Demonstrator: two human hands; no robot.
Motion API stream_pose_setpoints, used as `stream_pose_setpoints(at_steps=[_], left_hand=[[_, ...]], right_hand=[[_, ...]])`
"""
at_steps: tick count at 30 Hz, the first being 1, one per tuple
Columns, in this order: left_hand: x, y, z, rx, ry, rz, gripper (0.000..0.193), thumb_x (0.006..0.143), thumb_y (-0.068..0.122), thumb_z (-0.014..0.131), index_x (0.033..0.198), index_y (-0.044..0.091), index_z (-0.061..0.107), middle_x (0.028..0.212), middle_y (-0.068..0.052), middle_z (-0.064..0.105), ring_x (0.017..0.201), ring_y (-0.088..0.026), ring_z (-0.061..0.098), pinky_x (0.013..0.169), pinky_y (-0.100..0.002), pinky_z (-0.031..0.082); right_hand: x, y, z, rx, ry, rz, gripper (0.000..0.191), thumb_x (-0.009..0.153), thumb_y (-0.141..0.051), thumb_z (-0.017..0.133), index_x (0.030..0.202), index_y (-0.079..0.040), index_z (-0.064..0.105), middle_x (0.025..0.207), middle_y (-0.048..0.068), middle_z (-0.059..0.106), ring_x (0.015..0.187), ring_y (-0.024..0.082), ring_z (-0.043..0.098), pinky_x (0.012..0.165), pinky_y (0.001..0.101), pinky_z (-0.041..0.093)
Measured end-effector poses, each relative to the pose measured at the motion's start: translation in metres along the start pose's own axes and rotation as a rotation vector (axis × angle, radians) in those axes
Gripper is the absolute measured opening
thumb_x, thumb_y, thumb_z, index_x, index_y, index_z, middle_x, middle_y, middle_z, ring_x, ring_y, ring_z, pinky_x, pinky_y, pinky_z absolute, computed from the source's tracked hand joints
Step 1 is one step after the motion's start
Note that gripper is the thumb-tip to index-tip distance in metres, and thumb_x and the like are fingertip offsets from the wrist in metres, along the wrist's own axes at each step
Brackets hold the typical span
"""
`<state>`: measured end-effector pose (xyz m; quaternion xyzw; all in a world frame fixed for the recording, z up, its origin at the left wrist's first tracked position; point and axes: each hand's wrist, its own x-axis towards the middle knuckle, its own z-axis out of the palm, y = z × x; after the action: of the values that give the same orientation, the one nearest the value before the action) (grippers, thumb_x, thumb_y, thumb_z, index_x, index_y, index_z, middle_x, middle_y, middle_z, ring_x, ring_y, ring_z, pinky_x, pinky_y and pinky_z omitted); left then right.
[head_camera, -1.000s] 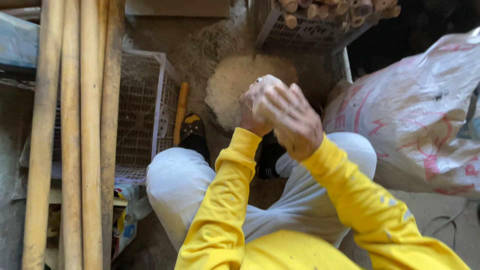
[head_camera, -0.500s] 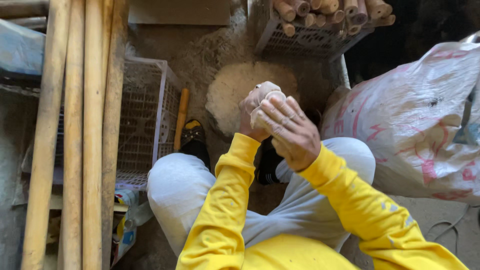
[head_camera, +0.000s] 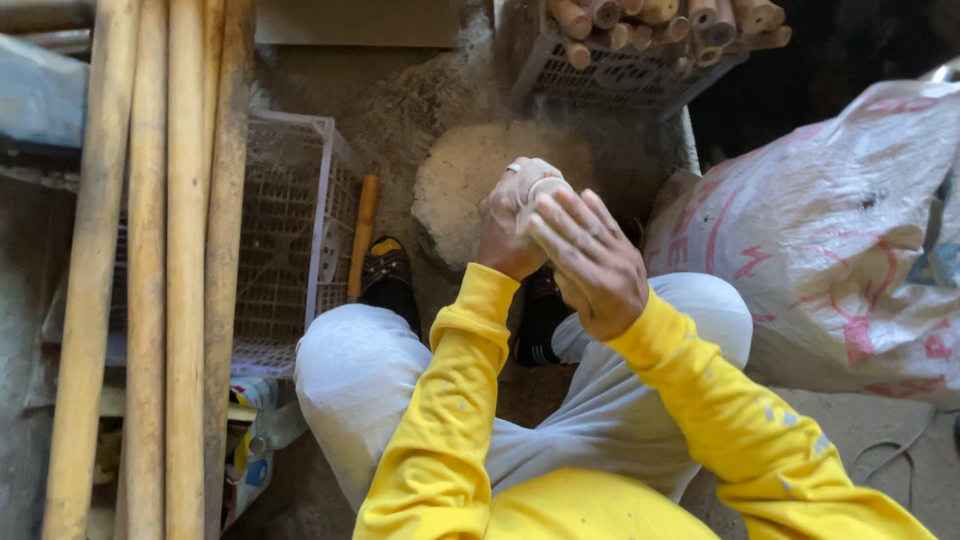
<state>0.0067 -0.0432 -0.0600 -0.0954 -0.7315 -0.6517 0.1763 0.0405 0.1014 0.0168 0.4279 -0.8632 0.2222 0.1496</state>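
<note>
**Both hands locked together over the sawdust heap**

Far left, a row of long wooden poles (head_camera: 150, 260) runs top to bottom of the view, pale and dusty, standing side by side. Just right of them sits a white plastic crate (head_camera: 290, 230) with mesh walls, and along its right edge lies a short wooden stick (head_camera: 362, 235), tilted slightly. Below that stick, a black shoe (head_camera: 388, 280) rests on the dusty floor, next to the person's knee in light grey trousers.

Now to the middle: a round mound of sawdust (head_camera: 465, 180) lies on the floor ahead of the knees. Right over its near edge, the left hand (head_camera: 512, 222) is curled shut, a ring showing on one finger, gripping a small pale rounded piece (head_camera: 548, 186) that peeks out at the top. The right hand (head_camera: 590, 260) presses against it from the right, fingers laid fairly straight and close together over the piece and the left hand's knuckles; whether it truly grips the piece I cannot tell. Both yellow sleeves reach up from the bottom.

Up top, a second crate (head_camera: 640, 60) holds short cut wooden pegs, ends facing out. Far right, a big white woven sack (head_camera: 830, 230) with red markings bulges beside the right knee.
</note>
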Motion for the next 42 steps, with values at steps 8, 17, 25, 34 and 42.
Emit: stream_pose_setpoints(at_steps=[8, 17, 25, 34, 42], left_hand=[[-0.003, -0.004, -0.001, 0.007, 0.03, 0.027, 0.027, 0.082, 0.02, 0.076, 0.105, 0.009, 0.067, 0.105, -0.011, 0.071, 0.101, -0.029, 0.07, 0.089, -0.037, 0.057], [0.013, 0.002, -0.006, 0.006, -0.159, -0.073, 0.024, 0.081, 0.022, 0.077, 0.101, 0.011, 0.067, 0.1, -0.009, 0.073, 0.096, -0.028, 0.073, 0.085, -0.039, 0.059], [-0.004, -0.003, 0.005, 0.025, -0.012, -0.044, 0.044, 0.08, 0.027, 0.079, 0.117, 0.011, 0.062, 0.114, -0.009, 0.069, 0.109, -0.029, 0.07, 0.092, -0.038, 0.058], [-0.01, -0.011, 0.037, 0.088, 0.278, 0.096, 0.034, 0.092, 0.024, 0.073, 0.121, 0.01, 0.061, 0.117, -0.007, 0.068, 0.106, -0.031, 0.069, 0.091, -0.042, 0.056], [-0.007, -0.026, 0.03, 0.106, 0.199, 0.169, 0.015, 0.089, 0.027, 0.071, 0.096, 0.014, 0.065, 0.098, -0.006, 0.071, 0.094, -0.029, 0.071, 0.084, -0.04, 0.056]], right_hand=[[0.014, 0.01, -0.01, 0.124, -0.035, 0.024, 0.052, 0.09, -0.003, 0.058, 0.142, 0.0, 0.059, 0.152, 0.021, 0.053, 0.151, 0.04, 0.043, 0.129, 0.0531, 0.028], [0.013, 0.009, -0.007, 0.094, -0.038, -0.031, 0.052, 0.09, -0.005, 0.059, 0.142, 0.0, 0.059, 0.15, 0.021, 0.055, 0.148, 0.04, 0.046, 0.128, 0.0566, 0.029], [0.022, 0.023, -0.01, 0.147, -0.004, 0.055, 0.049, 0.098, -0.013, 0.055, 0.144, 0.004, 0.057, 0.154, 0.022, 0.053, 0.151, 0.042, 0.043, 0.129, 0.0527, 0.03], [0.016, -0.003, -0.006, 0.113, 0.032, 0.087, 0.051, 0.095, -0.009, 0.056, 0.144, 0.005, 0.056, 0.154, 0.024, 0.051, 0.151, 0.044, 0.042, 0.128, 0.0534, 0.031], [0.01, 0.004, -0.005, 0.123, 0.051, 0.113, 0.05, 0.095, -0.006, 0.058, 0.144, 0.004, 0.057, 0.153, 0.024, 0.052, 0.151, 0.043, 0.043, 0.128, 0.055, 0.03]])
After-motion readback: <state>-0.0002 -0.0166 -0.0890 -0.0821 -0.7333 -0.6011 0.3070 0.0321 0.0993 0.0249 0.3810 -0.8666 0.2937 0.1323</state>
